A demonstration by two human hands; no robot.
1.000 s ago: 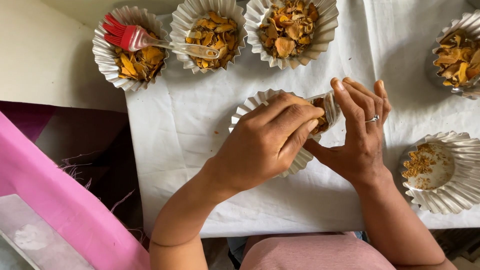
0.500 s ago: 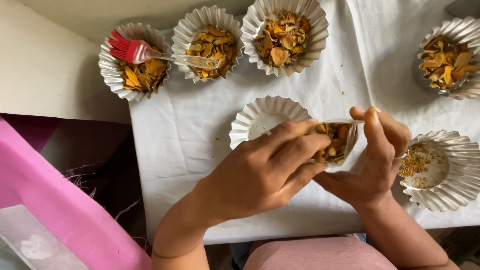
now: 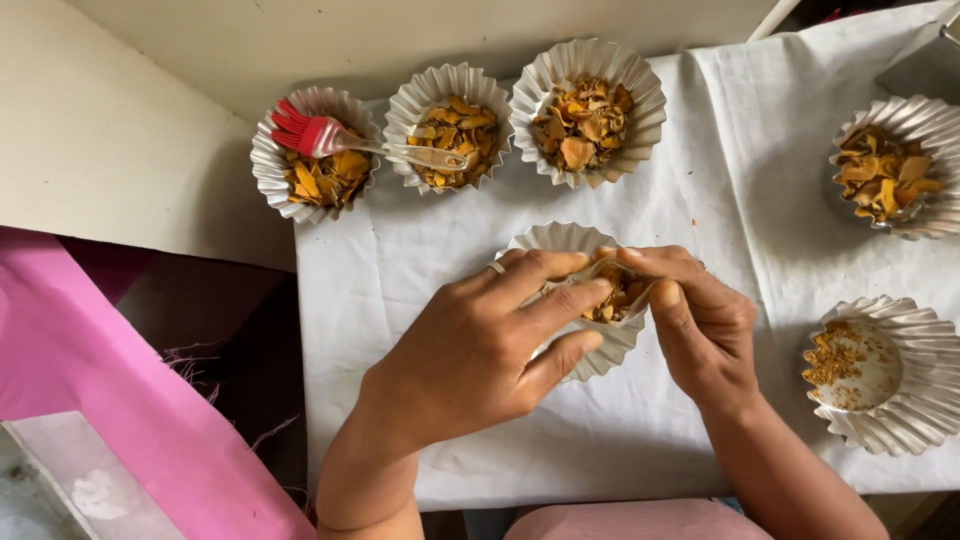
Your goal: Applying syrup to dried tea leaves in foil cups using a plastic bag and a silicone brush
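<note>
My left hand (image 3: 480, 345) and my right hand (image 3: 705, 325) meet over a fluted silver foil cup (image 3: 560, 240) on the white cloth (image 3: 420, 270). Between their fingertips they pinch a small clear packet of orange-yellow dried flakes (image 3: 615, 297), held above that cup. A ring shows on a left-hand finger. Most of the cup's inside is hidden by my hands.
Three foil cups of orange flakes stand at the back: one (image 3: 315, 160) with a red silicone brush (image 3: 320, 135) across it, one (image 3: 450, 125) under the brush handle, one (image 3: 588, 110). Another filled cup (image 3: 890, 175) and a crumb-holding cup (image 3: 880, 375) sit right. Pink fabric (image 3: 110, 400) lies left.
My right hand has turned from fingers-up to palm-down over the cup. Both hands have drawn together on the packet, which has come back over the cup.
</note>
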